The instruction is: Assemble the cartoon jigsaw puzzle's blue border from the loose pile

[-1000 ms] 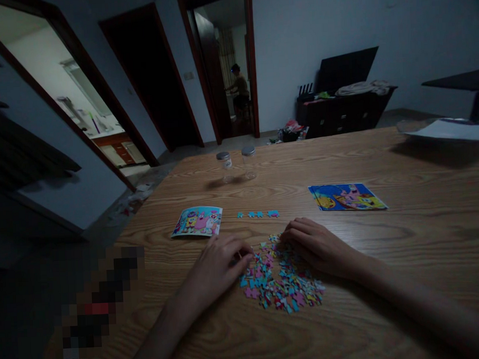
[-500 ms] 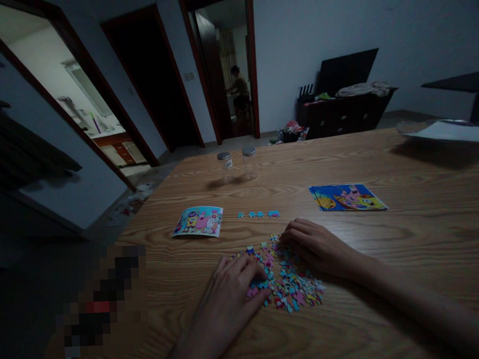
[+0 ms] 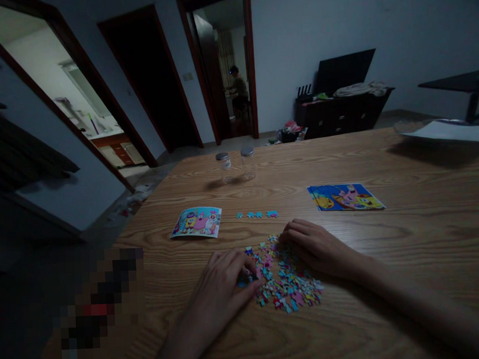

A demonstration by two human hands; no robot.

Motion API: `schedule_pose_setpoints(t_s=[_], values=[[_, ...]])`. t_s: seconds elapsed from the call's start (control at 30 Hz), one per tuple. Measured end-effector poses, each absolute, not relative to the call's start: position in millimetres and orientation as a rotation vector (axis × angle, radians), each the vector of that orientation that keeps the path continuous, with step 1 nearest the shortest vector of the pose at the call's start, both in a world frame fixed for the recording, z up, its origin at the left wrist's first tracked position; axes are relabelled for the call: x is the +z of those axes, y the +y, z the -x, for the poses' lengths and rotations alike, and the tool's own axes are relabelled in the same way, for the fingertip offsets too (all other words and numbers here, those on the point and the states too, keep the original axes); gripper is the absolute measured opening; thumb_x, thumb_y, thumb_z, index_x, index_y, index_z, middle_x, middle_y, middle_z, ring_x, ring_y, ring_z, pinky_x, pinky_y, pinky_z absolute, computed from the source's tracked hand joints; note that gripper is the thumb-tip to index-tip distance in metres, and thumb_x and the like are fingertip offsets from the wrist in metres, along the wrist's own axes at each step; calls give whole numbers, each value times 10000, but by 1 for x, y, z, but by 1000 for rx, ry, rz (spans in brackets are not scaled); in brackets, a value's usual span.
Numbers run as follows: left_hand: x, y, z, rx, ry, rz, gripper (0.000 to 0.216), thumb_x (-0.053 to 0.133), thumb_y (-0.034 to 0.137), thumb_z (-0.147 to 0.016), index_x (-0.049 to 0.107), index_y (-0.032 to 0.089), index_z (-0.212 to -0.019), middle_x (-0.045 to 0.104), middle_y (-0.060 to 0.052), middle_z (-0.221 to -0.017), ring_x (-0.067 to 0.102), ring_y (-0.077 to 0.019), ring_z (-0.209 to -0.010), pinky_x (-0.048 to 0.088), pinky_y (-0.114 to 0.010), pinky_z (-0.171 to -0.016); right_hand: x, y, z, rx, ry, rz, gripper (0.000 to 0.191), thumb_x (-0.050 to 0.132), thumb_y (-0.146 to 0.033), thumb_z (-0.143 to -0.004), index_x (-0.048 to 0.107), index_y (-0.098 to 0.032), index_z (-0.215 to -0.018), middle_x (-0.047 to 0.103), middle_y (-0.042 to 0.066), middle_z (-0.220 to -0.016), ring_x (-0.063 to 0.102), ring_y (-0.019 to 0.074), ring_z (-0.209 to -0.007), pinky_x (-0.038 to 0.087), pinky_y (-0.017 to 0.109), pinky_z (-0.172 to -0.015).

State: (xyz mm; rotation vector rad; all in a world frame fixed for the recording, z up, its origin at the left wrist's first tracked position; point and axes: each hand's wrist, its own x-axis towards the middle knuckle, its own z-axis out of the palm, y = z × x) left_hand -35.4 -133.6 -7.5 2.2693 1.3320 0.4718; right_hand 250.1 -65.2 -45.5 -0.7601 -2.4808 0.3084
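Note:
A loose heap of small colourful jigsaw pieces [image 3: 285, 280] lies between my two hands on the wooden table. My left hand [image 3: 228, 280] rests at the heap's left edge, its thumb and index finger apart, with a few pieces showing in the gap. At the upper right edge, my right hand [image 3: 311, 242] has its fingers curled together and down onto the pieces; what lies under its fingertips is hidden. Beyond the heap is a short row of light-blue jigsaw pieces [image 3: 259, 214]. A curved cartoon picture sheet [image 3: 197, 222] lies left of that row, a blue cartoon picture [image 3: 345, 197] right of it.
Two clear jars with grey lids [image 3: 248, 164] stand towards the table's [image 3: 385, 247] far edge. A glass dish with a white sheet [image 3: 447, 130] is at the far right. A pixelated patch covers the left corner. Through a doorway, a person [image 3: 238, 87] sits.
My left hand has drawn slightly left, uncovering more pieces on the heap's left side. The right hand has stayed almost still. The whole view has shifted a little.

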Motion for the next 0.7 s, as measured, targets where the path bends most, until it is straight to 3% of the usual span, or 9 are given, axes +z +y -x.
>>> schedule_pose_setpoints(t_s=[0.27,0.43,0.7], values=[[-11,-110,79,495,1610,-2373,47,651,270,-987,654,230,-1013,705,-14,-1037,648,-227,-950,446,-399,-912,-45,-64,-252,257,-2464,731,229,407,-172,-1068,631,-174,-1114,682,115,-960,592,234,-874,482,372,-767],[-21,-98,76,468,1585,-2418,95,643,309,-1006,671,228,-1046,707,-31,-1084,644,-253,-1037,458,-423,-939,-40,-71,-248,206,-2448,690,192,429,-143,-1021,599,-177,-1104,679,108,-927,572,236,-829,440,373,-728],[-17,-103,66,550,1557,-2412,118,621,265,-1026,687,252,-1123,707,-26,-1140,649,-249,-1066,472,-430,-945,-23,-81,-250,176,-2601,682,99,477,-173,-943,562,-208,-907,649,69,-805,546,212,-717,370,361,-696]])
